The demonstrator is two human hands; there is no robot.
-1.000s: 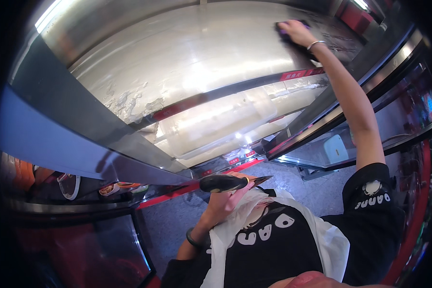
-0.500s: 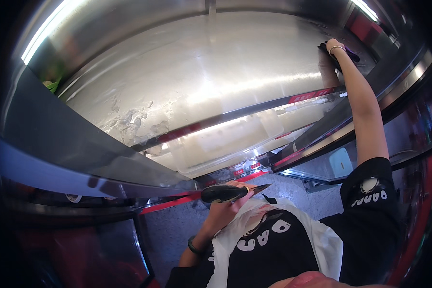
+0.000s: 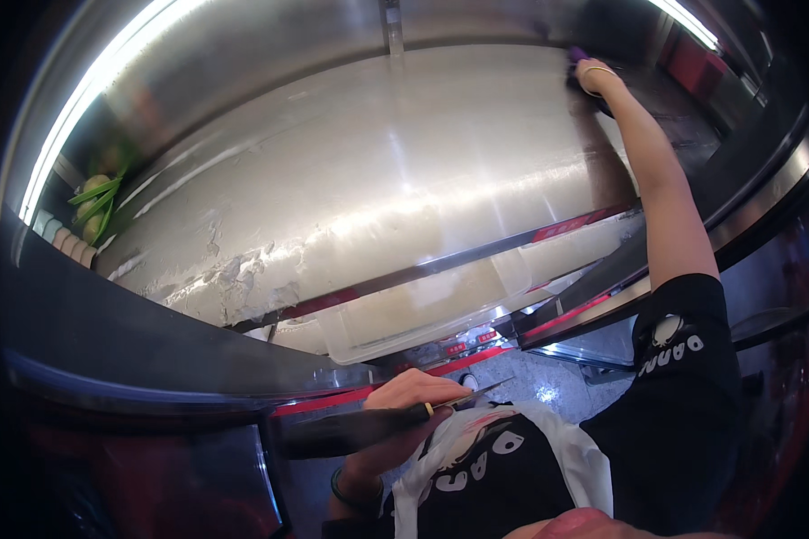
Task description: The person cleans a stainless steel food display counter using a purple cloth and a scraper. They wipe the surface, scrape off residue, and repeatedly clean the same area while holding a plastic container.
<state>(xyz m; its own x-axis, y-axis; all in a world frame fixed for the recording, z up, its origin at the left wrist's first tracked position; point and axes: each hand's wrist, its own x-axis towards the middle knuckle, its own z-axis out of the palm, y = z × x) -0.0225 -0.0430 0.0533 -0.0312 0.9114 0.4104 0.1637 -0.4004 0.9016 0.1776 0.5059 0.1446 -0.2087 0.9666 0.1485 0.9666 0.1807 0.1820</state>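
Observation:
My left hand [image 3: 413, 390] is low in front of my torso, closed around a black-handled tool [image 3: 351, 431] near its yellow ring. The tool's thin pointed metal blade [image 3: 485, 393] sticks out to the right; I cannot tell whether it is a knife or a screwdriver. Stretched to the far right, my right hand [image 3: 595, 75] grips a dark and purple item [image 3: 578, 57] against the stainless steel panel [image 3: 458, 135]. Most of that item is hidden by the hand. Whitish, flaky crust [image 3: 243, 278] clings to the panel's near left part.
Below the panel's front rail [image 3: 413, 274] sits a clear plastic bin [image 3: 427, 305]. Green leafy produce [image 3: 99, 202] lies at the far left. Lit tubes [image 3: 85, 103] run along the cabinet's upper edges, and dark frames flank both sides.
My right hand has slid left and farther away over the panel with the dark and purple item. My left hand has lowered slightly and drawn nearer with the tool. The view has shifted.

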